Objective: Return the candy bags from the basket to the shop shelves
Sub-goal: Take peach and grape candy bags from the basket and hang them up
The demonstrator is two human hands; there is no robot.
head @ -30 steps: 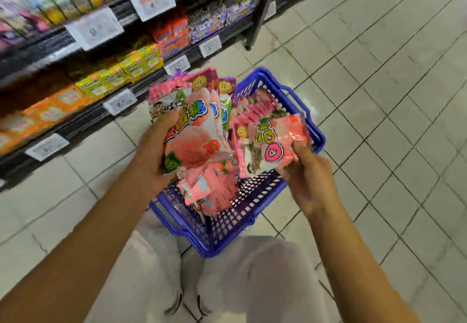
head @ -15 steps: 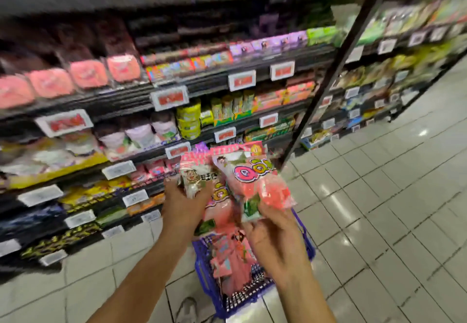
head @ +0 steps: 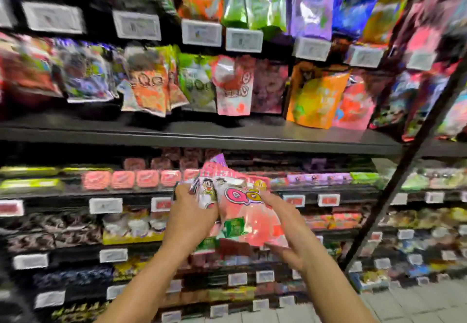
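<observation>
My left hand (head: pixel 188 219) grips a bundle of pink candy bags (head: pixel 214 181) raised in front of the shelves. A pink QQ candy bag (head: pixel 249 215) lies at the front of the bundle, with my right hand (head: pixel 290 226) holding its right edge and lower corner. Matching pink-and-white QQ bags (head: pixel 233 86) stand on the black shelf (head: pixel 202 133) above my hands. The basket is out of view. The picture is blurred by motion.
Rows of bright candy bags fill the upper shelves, with white price tags (head: pixel 201 32) along the edges. Lower shelves hold small boxes and packs. A black slanted upright (head: pixel 404 166) divides the shelving at right. Tiled floor (head: pixel 417 305) shows at bottom right.
My view has swung up from the basket on the floor to the shelves. Both hands lifted the candy bags out of the basket and up to shelf height.
</observation>
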